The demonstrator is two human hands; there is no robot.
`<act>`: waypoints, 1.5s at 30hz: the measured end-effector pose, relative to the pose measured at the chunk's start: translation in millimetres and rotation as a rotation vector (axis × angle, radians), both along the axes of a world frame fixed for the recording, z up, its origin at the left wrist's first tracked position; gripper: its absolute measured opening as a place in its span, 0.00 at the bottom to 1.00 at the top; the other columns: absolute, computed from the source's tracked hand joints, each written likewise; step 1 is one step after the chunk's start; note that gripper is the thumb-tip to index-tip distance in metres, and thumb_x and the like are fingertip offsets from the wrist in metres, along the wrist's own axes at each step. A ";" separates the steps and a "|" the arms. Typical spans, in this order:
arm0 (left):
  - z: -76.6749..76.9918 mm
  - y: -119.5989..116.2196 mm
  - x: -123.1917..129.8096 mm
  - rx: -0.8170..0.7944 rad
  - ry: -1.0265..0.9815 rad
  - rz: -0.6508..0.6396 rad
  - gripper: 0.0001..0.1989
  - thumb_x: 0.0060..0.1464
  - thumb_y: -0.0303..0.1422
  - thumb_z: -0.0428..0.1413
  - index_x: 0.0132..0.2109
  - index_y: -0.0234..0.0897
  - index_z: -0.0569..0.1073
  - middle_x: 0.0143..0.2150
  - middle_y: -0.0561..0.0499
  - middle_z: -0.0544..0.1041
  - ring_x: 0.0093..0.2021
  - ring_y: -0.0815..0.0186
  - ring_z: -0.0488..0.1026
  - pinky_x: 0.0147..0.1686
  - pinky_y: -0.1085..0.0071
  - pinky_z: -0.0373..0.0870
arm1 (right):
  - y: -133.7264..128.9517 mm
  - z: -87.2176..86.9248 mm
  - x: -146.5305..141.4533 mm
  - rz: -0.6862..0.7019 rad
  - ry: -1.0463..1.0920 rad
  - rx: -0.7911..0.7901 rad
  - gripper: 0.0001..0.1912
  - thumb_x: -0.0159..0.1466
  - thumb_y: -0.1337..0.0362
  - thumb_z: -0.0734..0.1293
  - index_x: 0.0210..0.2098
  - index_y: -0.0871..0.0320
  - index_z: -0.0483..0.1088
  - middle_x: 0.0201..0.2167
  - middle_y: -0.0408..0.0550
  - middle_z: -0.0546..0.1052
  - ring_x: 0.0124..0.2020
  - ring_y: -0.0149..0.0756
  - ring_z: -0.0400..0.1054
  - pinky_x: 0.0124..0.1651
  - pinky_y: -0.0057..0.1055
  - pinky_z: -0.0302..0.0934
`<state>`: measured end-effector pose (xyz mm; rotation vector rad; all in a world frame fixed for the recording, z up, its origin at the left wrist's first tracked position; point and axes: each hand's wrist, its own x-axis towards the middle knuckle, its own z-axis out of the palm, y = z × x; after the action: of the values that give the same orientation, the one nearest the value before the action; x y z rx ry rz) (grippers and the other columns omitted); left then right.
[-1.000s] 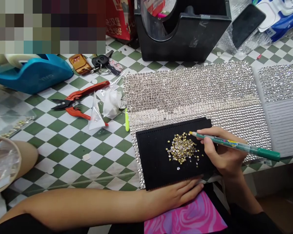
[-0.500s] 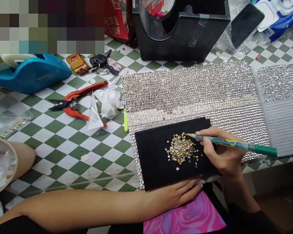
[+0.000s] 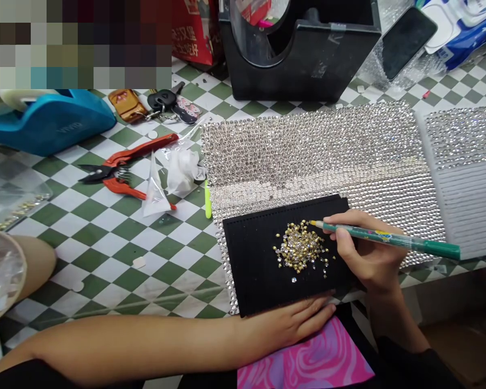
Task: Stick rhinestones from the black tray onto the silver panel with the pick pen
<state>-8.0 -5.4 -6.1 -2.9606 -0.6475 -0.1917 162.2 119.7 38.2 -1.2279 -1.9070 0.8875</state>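
My right hand (image 3: 368,251) is closed round a green pen (image 3: 392,240) with a yellowish tip. That tip touches, or nearly touches, the upper right of a heap of gold and clear rhinestones (image 3: 302,246). The heap lies on a black ridged board (image 3: 255,265), with a few stones strewn around it. Under the board spreads a sheet covered in silvery rhinestones (image 3: 316,140). Along the board's near edge, my left hand (image 3: 295,319) lies flat with its fingers stretched out. Beneath this hand is a pink and purple swirled surface (image 3: 308,359).
A black holder (image 3: 283,70) stands at the back, near a phone (image 3: 409,43). Orange-handled pruning shears (image 3: 125,167), keys (image 3: 162,102) and a blue tape dispenser (image 3: 48,121) lie to the left. Lower left is a tan round container (image 3: 36,265); a white grooved panel (image 3: 470,210) is at right.
The view has shifted very slightly. Both hands, the pen and the rhinestone heap look the same as before.
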 end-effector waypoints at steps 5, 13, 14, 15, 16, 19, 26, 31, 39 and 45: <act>2.0 1.6 0.6 0.039 0.022 -0.009 0.28 0.64 0.28 0.41 0.69 0.36 0.59 0.69 0.49 0.63 0.68 0.69 0.60 0.70 0.69 0.54 | 2.0 1.3 0.0 0.034 -0.025 0.013 0.09 0.64 0.72 0.66 0.41 0.55 0.75 0.34 0.41 0.79 0.32 0.28 0.73 0.33 0.25 0.68; 2.5 1.8 -0.1 0.017 0.025 0.004 0.28 0.64 0.26 0.39 0.69 0.34 0.58 0.69 0.47 0.63 0.68 0.70 0.61 0.71 0.67 0.52 | 1.6 1.7 -0.8 0.055 -0.021 -0.026 0.10 0.65 0.71 0.66 0.43 0.53 0.74 0.36 0.39 0.79 0.35 0.25 0.73 0.36 0.22 0.69; 1.7 1.0 0.0 0.009 0.021 0.005 0.28 0.64 0.26 0.39 0.69 0.34 0.58 0.69 0.47 0.63 0.68 0.70 0.61 0.71 0.67 0.52 | 1.5 1.4 -0.7 0.057 -0.024 -0.028 0.10 0.65 0.71 0.66 0.43 0.53 0.74 0.36 0.39 0.79 0.35 0.25 0.73 0.37 0.22 0.69; 1.0 0.1 0.2 0.005 0.020 0.003 0.28 0.64 0.26 0.39 0.69 0.34 0.58 0.70 0.46 0.63 0.68 0.70 0.61 0.71 0.67 0.51 | 1.6 1.1 -0.6 0.058 -0.025 -0.029 0.10 0.65 0.71 0.66 0.43 0.53 0.75 0.36 0.39 0.79 0.35 0.25 0.73 0.37 0.22 0.69; 0.3 -0.6 0.3 0.002 0.020 0.001 0.28 0.64 0.26 0.39 0.69 0.33 0.57 0.70 0.46 0.62 0.69 0.69 0.60 0.71 0.67 0.51 | 1.7 0.9 -0.4 0.061 -0.023 -0.031 0.10 0.65 0.71 0.66 0.43 0.53 0.75 0.36 0.39 0.79 0.35 0.25 0.74 0.37 0.22 0.69; -0.5 -1.8 0.3 -0.005 0.022 0.002 0.28 0.65 0.26 0.39 0.70 0.32 0.56 0.71 0.44 0.60 0.69 0.68 0.59 0.72 0.65 0.49 | 2.0 0.7 0.1 0.048 0.003 -0.028 0.10 0.65 0.72 0.66 0.43 0.53 0.75 0.36 0.40 0.79 0.35 0.26 0.74 0.36 0.23 0.69; 3.6 1.2 -0.9 -0.001 0.039 0.001 0.27 0.66 0.26 0.39 0.70 0.35 0.57 0.70 0.48 0.62 0.69 0.70 0.59 0.71 0.67 0.51 | 2.7 1.2 0.1 -0.002 0.040 -0.009 0.11 0.65 0.72 0.66 0.44 0.54 0.75 0.36 0.40 0.79 0.34 0.27 0.74 0.36 0.24 0.70; 3.1 1.1 -0.3 -0.012 0.031 -0.002 0.27 0.65 0.25 0.39 0.70 0.33 0.57 0.70 0.47 0.61 0.69 0.69 0.59 0.71 0.66 0.49 | 3.5 1.4 -0.4 -0.064 0.049 0.032 0.10 0.64 0.73 0.65 0.41 0.54 0.75 0.32 0.40 0.78 0.31 0.25 0.73 0.34 0.23 0.69; 2.1 0.0 0.2 -0.011 0.053 -0.010 0.28 0.65 0.26 0.39 0.70 0.31 0.55 0.71 0.45 0.60 0.69 0.68 0.59 0.71 0.67 0.50 | 2.9 0.6 0.9 -0.031 0.004 0.023 0.09 0.64 0.73 0.66 0.40 0.55 0.75 0.33 0.41 0.79 0.31 0.27 0.73 0.32 0.24 0.69; 4.3 2.2 -0.7 -0.006 0.046 -0.008 0.28 0.64 0.25 0.38 0.70 0.32 0.56 0.70 0.47 0.61 0.69 0.70 0.59 0.71 0.68 0.51 | 2.5 2.7 0.3 0.033 -0.021 0.017 0.08 0.63 0.72 0.66 0.40 0.55 0.75 0.33 0.40 0.79 0.31 0.26 0.73 0.32 0.22 0.68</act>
<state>-8.7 -3.2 -1.8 -2.9642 -0.6321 -0.1214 162.5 122.2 40.8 -1.2034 -1.9525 0.8774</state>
